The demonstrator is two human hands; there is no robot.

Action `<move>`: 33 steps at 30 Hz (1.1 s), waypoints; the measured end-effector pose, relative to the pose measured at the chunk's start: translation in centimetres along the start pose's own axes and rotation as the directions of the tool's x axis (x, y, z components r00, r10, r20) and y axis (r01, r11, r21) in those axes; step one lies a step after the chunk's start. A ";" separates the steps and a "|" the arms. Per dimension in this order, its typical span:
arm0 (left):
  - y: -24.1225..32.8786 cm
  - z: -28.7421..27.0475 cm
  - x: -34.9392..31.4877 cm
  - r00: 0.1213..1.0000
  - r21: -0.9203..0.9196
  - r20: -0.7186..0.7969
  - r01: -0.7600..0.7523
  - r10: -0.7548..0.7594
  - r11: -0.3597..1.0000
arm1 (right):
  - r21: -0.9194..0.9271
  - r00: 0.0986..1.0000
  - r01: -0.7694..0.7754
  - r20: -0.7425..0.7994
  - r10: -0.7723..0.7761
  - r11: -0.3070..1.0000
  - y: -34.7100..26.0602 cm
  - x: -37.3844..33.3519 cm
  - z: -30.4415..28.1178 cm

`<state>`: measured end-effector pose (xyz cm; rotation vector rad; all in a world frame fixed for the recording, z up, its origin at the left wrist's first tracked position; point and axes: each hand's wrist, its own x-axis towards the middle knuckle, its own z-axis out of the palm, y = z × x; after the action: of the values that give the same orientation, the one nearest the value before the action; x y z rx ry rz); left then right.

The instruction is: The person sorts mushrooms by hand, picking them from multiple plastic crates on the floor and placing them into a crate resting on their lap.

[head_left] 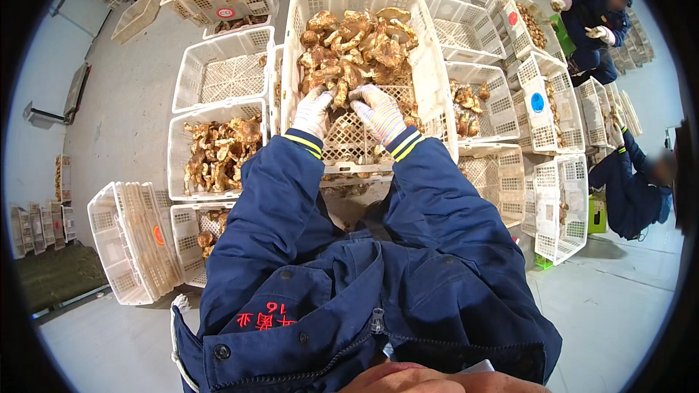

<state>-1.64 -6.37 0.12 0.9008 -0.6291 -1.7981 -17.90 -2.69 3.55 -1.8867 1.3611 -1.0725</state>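
A white lattice-sided plastic crate stands in front of me, its far part heaped with brown mushrooms on pale stems. Some of its grid bottom shows near me. Both hands wear whitish gloves, striped on the right one. My left hand is closed at the near edge of the heap, fingertips pinching a mushroom. Close beside it, my right hand has its fingers bent inward toward the same mushroom. Its fingertips are partly hidden, so I cannot make out exactly what they grip.
Left of the big crate are a bare-bottomed crate and a crate of mushrooms. Nested crates lean at the lower left. More crates line the right side. Two people in dark blue work beyond them, one person farther off.
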 end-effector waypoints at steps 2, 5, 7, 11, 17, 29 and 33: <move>0.0 0.4 -0.2 0.998 0.078 0.043 -0.056 0.053 0.995 | 0.202 0.988 -0.146 -0.017 0.153 0.968 0.1 -0.1 -0.1; 0.4 1.4 -1.0 0.991 0.407 0.089 -0.127 0.099 0.905 | 0.427 0.940 -0.315 0.018 0.340 0.848 0.1 0.2 0.0; 0.0 2.2 -1.3 0.948 0.306 0.150 -0.313 0.280 0.899 | 0.242 0.907 -0.420 0.070 0.416 0.875 2.0 0.7 1.0; 1.0 1.9 -1.9 0.948 0.425 0.065 -0.310 0.313 0.850 | 0.759 0.767 -0.542 0.271 0.581 0.361 0.1 0.4 0.1; 3.5 1.3 -2.4 0.964 -0.231 0.087 -0.226 0.251 0.946 | 0.908 0.864 -0.385 0.292 0.410 0.164 1.6 0.3 -2.8; 2.4 1.2 -2.6 0.986 -0.156 0.128 -0.091 0.111 0.984 | 0.907 0.915 -0.363 0.304 0.265 0.215 2.5 0.5 -2.0; 2.7 1.2 -2.8 0.983 -0.149 0.100 -0.135 0.151 0.980 | 0.822 0.915 -0.341 0.179 0.362 0.457 1.8 0.6 -1.7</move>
<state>-0.48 -4.75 3.67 0.6468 -0.6120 -1.7476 -20.11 -3.83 3.13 -0.8063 0.8850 -1.2107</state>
